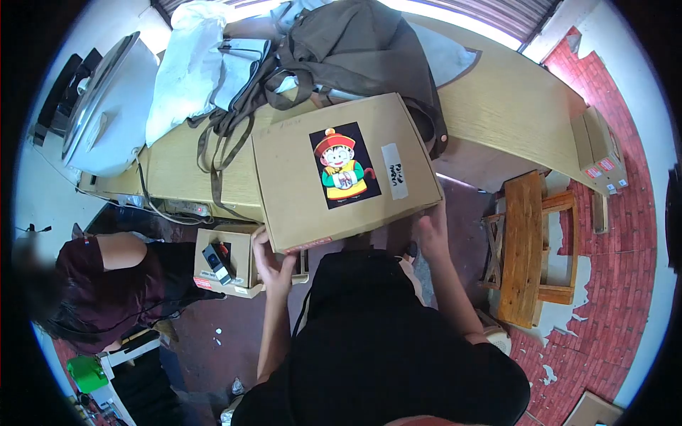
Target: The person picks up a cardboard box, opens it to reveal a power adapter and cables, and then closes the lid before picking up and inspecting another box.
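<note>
A large closed cardboard box (284, 170) with a cartoon sticker (344, 167) and a white handwritten label (394, 172) is held up in front of me, slightly tilted, at the near edge of the wooden counter (504, 99). My left hand (272, 264) grips its lower left corner, thumb apart from the fingers. At the lower right corner, my right hand (432, 231) supports the box, its fingers partly hidden by the side. Below and left of the large box is a smaller cardboard box (243, 252) with a dark device (218, 263) on top, close to my left hand.
A dark bag (355, 46) and white bag (186, 67) lie on the counter, straps hanging down. A person (106, 284) is at the left. On the right are a wooden bench (522, 248) and more boxes (598, 149). A white round-lidded appliance (117, 106) stands upper left.
</note>
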### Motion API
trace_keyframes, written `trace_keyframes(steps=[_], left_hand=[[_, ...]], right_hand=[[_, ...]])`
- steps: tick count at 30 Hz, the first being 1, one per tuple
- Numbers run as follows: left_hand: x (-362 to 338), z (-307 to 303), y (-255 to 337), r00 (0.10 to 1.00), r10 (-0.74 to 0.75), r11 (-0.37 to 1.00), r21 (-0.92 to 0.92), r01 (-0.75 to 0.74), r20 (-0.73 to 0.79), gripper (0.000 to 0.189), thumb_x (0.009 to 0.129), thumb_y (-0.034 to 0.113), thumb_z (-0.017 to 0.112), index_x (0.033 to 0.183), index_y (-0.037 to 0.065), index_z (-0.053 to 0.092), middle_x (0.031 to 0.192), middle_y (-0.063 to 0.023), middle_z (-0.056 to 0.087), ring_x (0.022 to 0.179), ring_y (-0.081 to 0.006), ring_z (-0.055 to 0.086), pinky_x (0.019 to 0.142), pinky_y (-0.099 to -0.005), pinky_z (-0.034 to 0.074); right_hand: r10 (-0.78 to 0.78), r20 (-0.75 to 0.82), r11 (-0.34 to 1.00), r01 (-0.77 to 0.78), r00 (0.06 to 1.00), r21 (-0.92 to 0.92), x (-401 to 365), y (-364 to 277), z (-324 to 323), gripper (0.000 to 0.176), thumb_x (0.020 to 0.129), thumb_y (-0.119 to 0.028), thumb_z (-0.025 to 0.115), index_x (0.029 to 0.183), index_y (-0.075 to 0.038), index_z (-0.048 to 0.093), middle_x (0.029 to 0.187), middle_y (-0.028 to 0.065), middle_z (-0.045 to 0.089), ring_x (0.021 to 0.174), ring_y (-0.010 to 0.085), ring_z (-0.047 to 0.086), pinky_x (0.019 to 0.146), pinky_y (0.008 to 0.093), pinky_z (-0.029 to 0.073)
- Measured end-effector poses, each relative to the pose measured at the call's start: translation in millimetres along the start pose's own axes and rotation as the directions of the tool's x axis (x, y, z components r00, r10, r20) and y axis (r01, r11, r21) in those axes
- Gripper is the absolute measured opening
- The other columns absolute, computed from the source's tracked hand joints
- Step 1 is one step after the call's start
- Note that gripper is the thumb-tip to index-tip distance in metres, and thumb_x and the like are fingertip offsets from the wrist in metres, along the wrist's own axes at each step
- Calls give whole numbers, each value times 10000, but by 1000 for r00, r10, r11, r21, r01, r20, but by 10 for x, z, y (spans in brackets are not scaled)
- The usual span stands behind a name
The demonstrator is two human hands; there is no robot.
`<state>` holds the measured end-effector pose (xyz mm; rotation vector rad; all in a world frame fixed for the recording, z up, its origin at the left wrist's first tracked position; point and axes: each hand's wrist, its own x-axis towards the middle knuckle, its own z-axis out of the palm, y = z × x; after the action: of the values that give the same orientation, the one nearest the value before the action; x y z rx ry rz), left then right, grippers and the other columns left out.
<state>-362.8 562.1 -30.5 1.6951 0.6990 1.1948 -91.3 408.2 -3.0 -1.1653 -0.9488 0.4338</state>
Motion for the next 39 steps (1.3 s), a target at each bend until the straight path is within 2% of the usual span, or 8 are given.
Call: trace_keyframes(steps=[2, 8, 14, 20, 23, 26, 34, 39], left_hand=[[-32, 168, 59, 992, -95, 985, -150, 82, -84, 437, 891, 313, 676, 1152, 15, 493, 1186, -112, 501, 1194, -214, 463, 1055, -383, 336], [-115, 461, 217, 969, -195, 967, -193, 165, -151, 306, 1042, 325, 380, 1052, 31, 462, 1055, -89, 502, 1007, -175, 489, 918, -341, 388], [-145, 1092, 517, 997, -73, 927, -372, 55, -34, 345, 1041, 355, 374, 1152, 38, 454, 1098, -93, 512, 1038, -178, 494, 933, -357, 385], [193, 1638, 641, 993, 100, 989, -115, -93, 56, 297, 972, 231, 580, 1147, 12, 482, 1113, -160, 523, 944, -192, 562, 765, -285, 480], [315, 1770, 645, 981, 194, 959, 204, -195, 28, 271, 934, 162, 601, 1124, -4, 502, 1129, -162, 528, 1111, -280, 503, 1025, -419, 361], [380, 1871, 570, 981, 193, 896, 409, -175, -4, 295, 927, 134, 604, 1159, -17, 503, 1145, -160, 533, 1121, -285, 502, 1021, -417, 365], [436, 2054, 668, 970, 223, 665, 713, -224, 97, 448, 887, 176, 683, 1262, -2, 514, 1251, -181, 558, 1185, -353, 465, 1032, -467, 332], [434, 2056, 611, 973, 207, 618, 758, -209, 99, 444, 872, 197, 704, 1236, 6, 538, 1210, -163, 591, 1180, -354, 475, 1023, -464, 343]], right_hand=[[287, -163, 880, -192, 944, 434, -160, 39, -9, 877, 861, -385, 740, 1488, -33, 238, 1474, 145, 348, 1368, 250, 382, 1115, 407, 340], [462, -245, 872, -386, 852, 302, -4, -590, -231, 656, 860, -306, 662, 1393, -64, 366, 1245, 105, 510, 1191, 199, 499, 986, 350, 426], [29, -487, 981, 68, 873, 182, -75, -928, -1233, 662, 821, -299, 665, 1350, -6, 397, 1291, 151, 526, 1207, 263, 530, 1035, 417, 433], [-79, -819, 974, 220, 569, 60, 11, -1610, -2955, 664, 889, -410, 546, 1375, 32, 452, 1267, 194, 586, 1168, 358, 582, 1021, 479, 462], [-246, -871, 961, 227, 425, -160, 249, -1912, -3871, 633, 899, -419, 557, 1362, 5, 476, 1272, 167, 590, 1165, 321, 582, 1010, 446, 455], [-267, -909, 963, 123, 320, -240, 483, -2159, -4904, 570, 908, -428, 577, 1343, -64, 515, 1293, 123, 587, 1091, 277, 605, 969, 375, 468], [-247, -920, 954, -90, 306, -286, 974, -2281, -6918, 455, 942, -453, 513, 1256, -137, 601, 1163, 88, 608, 981, 228, 627, 791, 362, 520], [-189, -957, 982, 45, 221, -184, 1038, -2124, -7569, 639, 897, -430, 585, 1289, 70, 525, 1229, 151, 593, 1067, 294, 619, 883, 411, 515]])
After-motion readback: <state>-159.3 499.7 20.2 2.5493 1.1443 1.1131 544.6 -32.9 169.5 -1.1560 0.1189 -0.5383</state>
